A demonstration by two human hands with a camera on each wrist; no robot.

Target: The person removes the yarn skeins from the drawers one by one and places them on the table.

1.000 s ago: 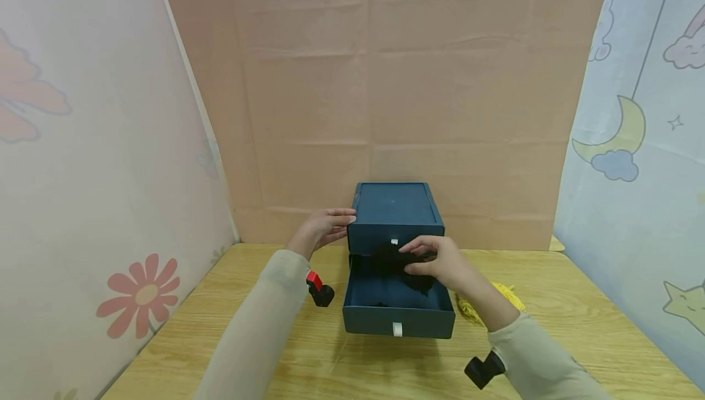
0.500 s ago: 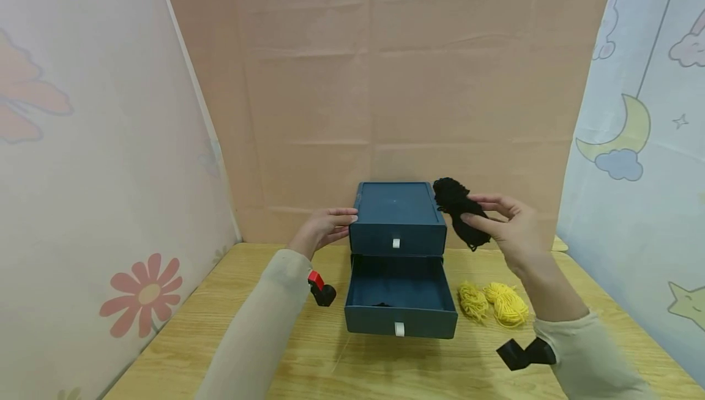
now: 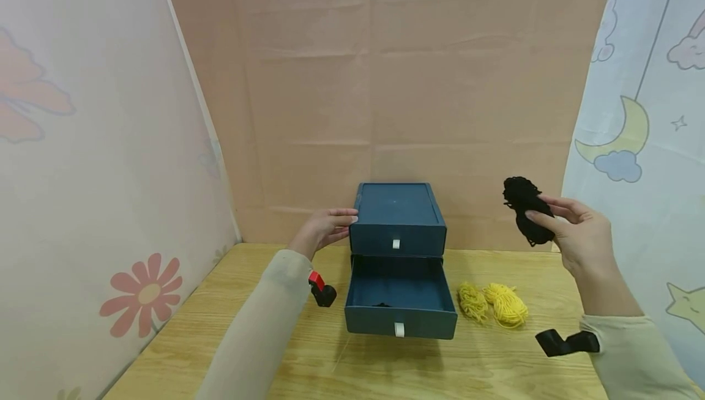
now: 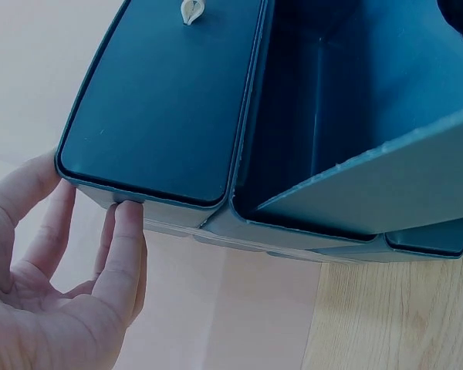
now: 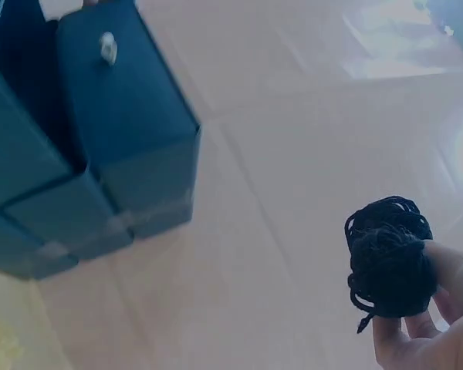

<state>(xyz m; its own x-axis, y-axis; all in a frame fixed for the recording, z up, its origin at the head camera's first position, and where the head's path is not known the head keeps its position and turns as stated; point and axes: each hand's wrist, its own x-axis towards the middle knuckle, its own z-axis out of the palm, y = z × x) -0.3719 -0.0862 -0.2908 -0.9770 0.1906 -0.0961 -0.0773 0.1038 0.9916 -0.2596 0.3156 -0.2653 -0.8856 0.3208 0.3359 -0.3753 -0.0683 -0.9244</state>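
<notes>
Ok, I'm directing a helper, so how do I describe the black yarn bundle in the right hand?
Start at the blue drawer unit on the wooden table. To the right of it, a raised right hand pinches a black yarn bundle between thumb and fingers. Unlike the two yellow bundles lying on the table, this one is black and held in the air.

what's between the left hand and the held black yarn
In the head view, the blue drawer unit stands between the left hand and the black yarn held by the right hand.
</notes>
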